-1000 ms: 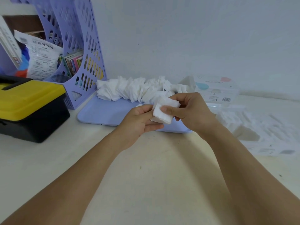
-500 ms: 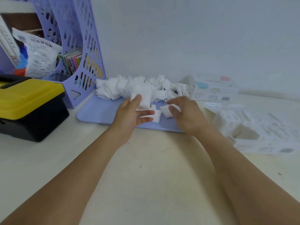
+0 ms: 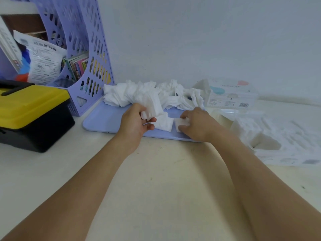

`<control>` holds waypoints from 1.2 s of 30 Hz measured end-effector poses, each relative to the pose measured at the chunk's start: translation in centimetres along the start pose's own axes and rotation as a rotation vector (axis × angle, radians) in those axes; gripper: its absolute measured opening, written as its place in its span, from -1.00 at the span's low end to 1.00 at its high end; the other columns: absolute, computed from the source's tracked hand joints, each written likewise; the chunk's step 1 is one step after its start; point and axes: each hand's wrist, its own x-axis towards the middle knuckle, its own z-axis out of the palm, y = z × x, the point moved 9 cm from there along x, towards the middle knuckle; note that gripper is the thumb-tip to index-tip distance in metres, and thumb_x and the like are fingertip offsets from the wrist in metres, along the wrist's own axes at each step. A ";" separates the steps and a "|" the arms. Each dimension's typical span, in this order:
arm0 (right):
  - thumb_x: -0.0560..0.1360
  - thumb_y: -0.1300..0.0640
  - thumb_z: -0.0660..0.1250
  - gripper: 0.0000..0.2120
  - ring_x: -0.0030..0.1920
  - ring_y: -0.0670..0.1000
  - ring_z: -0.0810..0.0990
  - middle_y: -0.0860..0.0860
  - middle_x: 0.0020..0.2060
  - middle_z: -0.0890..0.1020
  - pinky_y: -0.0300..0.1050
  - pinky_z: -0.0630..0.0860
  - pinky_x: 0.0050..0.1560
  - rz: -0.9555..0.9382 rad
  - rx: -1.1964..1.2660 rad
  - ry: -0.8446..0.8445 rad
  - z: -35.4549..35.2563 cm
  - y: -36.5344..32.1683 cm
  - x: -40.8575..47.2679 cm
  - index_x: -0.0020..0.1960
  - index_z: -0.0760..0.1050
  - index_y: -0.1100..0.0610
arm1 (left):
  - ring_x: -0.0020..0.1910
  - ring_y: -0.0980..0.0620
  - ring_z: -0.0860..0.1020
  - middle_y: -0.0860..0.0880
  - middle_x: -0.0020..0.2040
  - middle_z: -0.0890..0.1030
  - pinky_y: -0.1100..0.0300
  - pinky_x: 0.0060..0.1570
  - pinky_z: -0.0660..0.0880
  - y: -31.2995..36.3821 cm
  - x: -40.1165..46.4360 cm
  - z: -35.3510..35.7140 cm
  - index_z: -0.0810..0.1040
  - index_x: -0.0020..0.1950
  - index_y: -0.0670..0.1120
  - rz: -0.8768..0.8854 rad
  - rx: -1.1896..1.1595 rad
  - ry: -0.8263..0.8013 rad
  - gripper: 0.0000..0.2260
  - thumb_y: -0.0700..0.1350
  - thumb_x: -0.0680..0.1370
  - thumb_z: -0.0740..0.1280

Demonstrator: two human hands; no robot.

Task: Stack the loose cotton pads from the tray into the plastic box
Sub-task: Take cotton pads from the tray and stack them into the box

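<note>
A pale table [image 3: 156, 180] runs up to a white wall. At its far left edge stands a lilac slotted file rack [image 3: 86, 54] stuffed with booklets and a printed bag, and just in front of that sits a black toolbox with a yellow lid [image 3: 33, 112]. Along the far edge, near the middle, lies a flat lilac tray [image 3: 102, 119]. Its back half carries a long ragged heap of loose white cotton pads [image 3: 149, 94]. At the right edge of the table is the clear plastic box [image 3: 271, 141], with some white pads already in one compartment; a printed clear carton [image 3: 231, 96] stands behind it by the wall.

Both forearms reach in from the near edge to the tray's front. The left hand [image 3: 135, 122] has its fingers curled, thumb and fingertips pinching a small bunch of pads pulled from the heap. The right hand [image 3: 196, 126] is curled knuckles-up around a small folded wad of pads [image 3: 182, 123], pressing it against the tray. A single flat pad [image 3: 164, 123] lies on the tray between the two hands.
</note>
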 end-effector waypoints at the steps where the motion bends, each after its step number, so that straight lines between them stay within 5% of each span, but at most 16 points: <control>1: 0.56 0.01 0.32 -0.65 0.28 0.18 0.36 0.16 0.25 0.39 -0.07 0.33 0.14 -0.003 -0.007 0.024 -0.3 0.0 -0.2 0.31 0.49 0.10 | -0.39 -0.01 0.56 -0.14 -0.19 0.52 0.16 -0.45 0.40 0.0 0.1 -0.1 0.49 -0.04 -0.17 0.003 0.000 0.003 -0.87 -0.23 0.61 0.16; 7: 0.50 0.14 0.40 -0.83 -0.21 0.04 0.48 0.04 -0.17 0.53 -0.18 0.33 -0.33 -0.056 0.238 0.113 -1.1 0.5 -1.1 -0.05 0.39 0.11 | -0.35 0.00 0.54 -0.13 -0.18 0.52 0.14 -0.46 0.37 0.2 -0.3 0.5 0.46 -0.03 -0.17 0.039 0.110 -0.013 -0.87 -0.25 0.61 0.13; 10: 0.41 0.27 0.53 -0.64 -0.25 -0.05 0.56 0.04 -0.16 0.61 -0.32 0.47 -0.25 -0.094 0.732 0.267 -3.6 0.1 -2.7 0.11 0.47 0.08 | -0.27 0.00 0.64 -0.12 -0.07 0.56 0.14 -0.39 0.52 0.5 -0.7 1.2 0.42 0.06 -0.16 0.098 0.211 -0.080 -0.96 -0.25 0.64 0.20; 14: 0.35 0.32 0.52 -0.70 -0.15 0.03 0.69 0.06 -0.17 0.69 -0.14 0.62 -0.17 -0.211 1.523 0.116 -4.3 -3.2 -4.4 0.04 0.56 0.19 | -0.11 -0.05 0.72 -0.15 0.06 0.68 0.10 -0.18 0.66 0.4 -1.4 2.3 0.46 0.27 -0.19 0.144 0.256 -0.181 -0.78 -0.20 0.64 0.31; 18: 0.40 0.27 0.55 -0.75 -0.13 0.14 0.71 0.21 -0.14 0.70 -0.06 0.65 -0.09 -0.127 1.342 0.326 -3.6 -3.1 -4.3 -0.02 0.55 0.32 | 0.05 -0.16 0.69 -0.25 0.10 0.67 0.08 -0.12 0.65 0.1 -2.1 3.0 0.49 0.25 -0.18 0.157 0.314 -0.265 -0.80 -0.20 0.63 0.32; 22: 0.39 0.21 0.59 -0.76 -0.15 0.10 0.73 0.13 -0.17 0.73 -0.14 0.61 -0.18 -0.094 1.229 0.460 -3.7 -2.2 -4.2 -0.06 0.60 0.27 | -0.02 -0.17 0.71 -0.23 0.07 0.69 0.06 -0.07 0.66 -0.4 -2.8 4.0 0.51 0.23 -0.21 0.111 0.351 -0.363 -0.81 -0.19 0.65 0.28; 27: 0.38 0.14 0.61 -0.71 -0.29 0.04 0.61 0.16 -0.34 0.59 -0.10 0.53 -0.25 -0.047 1.191 0.524 -3.4 -1.5 -4.2 -0.24 0.52 0.27 | 0.00 -0.17 0.71 -0.23 0.07 0.70 0.03 0.00 0.66 -0.8 -3.2 4.5 0.50 0.24 -0.22 0.074 0.335 -0.421 -0.81 -0.19 0.65 0.26; 30: 0.40 0.10 0.59 -0.54 -0.29 0.06 0.47 0.17 -0.32 0.47 -0.03 0.44 -0.23 -0.024 1.276 0.485 -2.7 -1.6 -4.0 -0.19 0.44 0.44 | 0.03 -0.17 0.71 -0.23 0.07 0.70 0.01 0.05 0.65 -0.9 -3.3 4.6 0.48 0.26 -0.21 0.076 0.340 -0.450 -0.80 -0.19 0.66 0.28; 36: 0.46 0.07 0.54 -0.55 -0.26 0.06 0.52 0.17 -0.28 0.51 -0.05 0.49 -0.24 0.018 1.369 0.462 -1.6 -1.6 -3.9 -0.13 0.47 0.46 | 0.07 -0.14 0.70 -0.21 0.09 0.70 0.09 0.02 0.65 -0.7 -3.7 4.9 0.44 0.31 -0.19 0.070 0.334 -0.501 -0.77 -0.17 0.67 0.27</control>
